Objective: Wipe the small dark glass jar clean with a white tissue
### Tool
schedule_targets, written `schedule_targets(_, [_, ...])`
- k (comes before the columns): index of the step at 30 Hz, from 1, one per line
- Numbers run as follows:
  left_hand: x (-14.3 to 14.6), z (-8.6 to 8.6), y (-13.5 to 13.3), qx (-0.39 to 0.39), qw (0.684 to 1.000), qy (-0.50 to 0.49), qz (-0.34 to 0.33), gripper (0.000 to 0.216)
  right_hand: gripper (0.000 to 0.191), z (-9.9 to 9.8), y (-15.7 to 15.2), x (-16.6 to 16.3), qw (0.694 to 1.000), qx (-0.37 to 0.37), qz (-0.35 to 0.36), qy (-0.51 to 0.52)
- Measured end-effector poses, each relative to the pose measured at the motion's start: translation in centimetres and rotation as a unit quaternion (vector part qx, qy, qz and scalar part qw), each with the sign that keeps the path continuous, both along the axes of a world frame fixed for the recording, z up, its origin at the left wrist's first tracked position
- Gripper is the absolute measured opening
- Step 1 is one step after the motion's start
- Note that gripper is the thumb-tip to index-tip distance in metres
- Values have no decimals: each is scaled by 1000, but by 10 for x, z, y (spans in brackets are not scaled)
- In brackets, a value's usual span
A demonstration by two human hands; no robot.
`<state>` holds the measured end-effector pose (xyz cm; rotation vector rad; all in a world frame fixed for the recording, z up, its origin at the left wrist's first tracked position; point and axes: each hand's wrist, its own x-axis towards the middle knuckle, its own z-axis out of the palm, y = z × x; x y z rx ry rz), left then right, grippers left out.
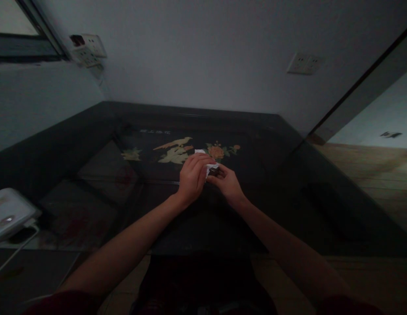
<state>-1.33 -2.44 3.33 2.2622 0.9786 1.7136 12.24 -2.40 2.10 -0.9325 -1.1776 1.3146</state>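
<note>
Small dark object sat up in both hands, above the dark tabletop, about mid-body on the person, near the flower and bird picture. Right hand: narrow, thumb and fingers pinched on the object. Left hand: fingers together, curled over white tissue, which showed beside the object and poked out past the fingertips; exact left grip partly hidden. Hands nearly met; tissue looked to be against the object, though from where I stood contact couldn't be confirmed.

Progress, my read: mid-job. Done so far: object picked up, tissue in hand, the two brought together. Left over: neither was set down or let go, so not finished. Couldn't tell how much of the object had been dealt with; most of it was covered by fingers, and the light was dim. No result readable on its surface.

Elsewhere: white box with a cable at the table's left end, wall sockets behind. Neither hand was near those.
</note>
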Motion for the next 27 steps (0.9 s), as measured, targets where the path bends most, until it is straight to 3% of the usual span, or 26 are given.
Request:
schedule_targets(4, [-2, 2, 2, -27, 999, -21, -21, 37, 53, 1, 0, 0, 1000, -6, 3, 1])
schedule_targets(7, [-3, -1, 9, -141, 978, -137, -69, 39, 57, 2, -1, 1, 1000, -22, 10, 6])
schedule_targets(12, [-2, -10, 26, -344, 857, -359, -139, 39, 67, 3, -2, 1, 999, -19, 27, 7])
schedule_targets(14, [-1, -12, 30, -390, 807, -410, -169, 37, 69, 4, -1, 1, 999, -2, 38, 6])
schedule_targets(16, [1, -13, 30, -407, 787, -427, -183, 37, 67, 4, -1, 2, 999, 11, 45, 7])
schedule_targets(18, [2, -13, 27, -379, 811, -416, -162, 38, 64, 5, -1, 2, 999, 12, 45, 14])
schedule_targets(24, [0, -5, 6, -137, 970, -188, -73, 40, 58, 7, -4, 1, 999, -4, 21, 24])
schedule_targets(27, [-1, -2, 1, -2, 998, -53, -22, 32, 52, 4, -3, 1, 1000, -8, 2, 11])
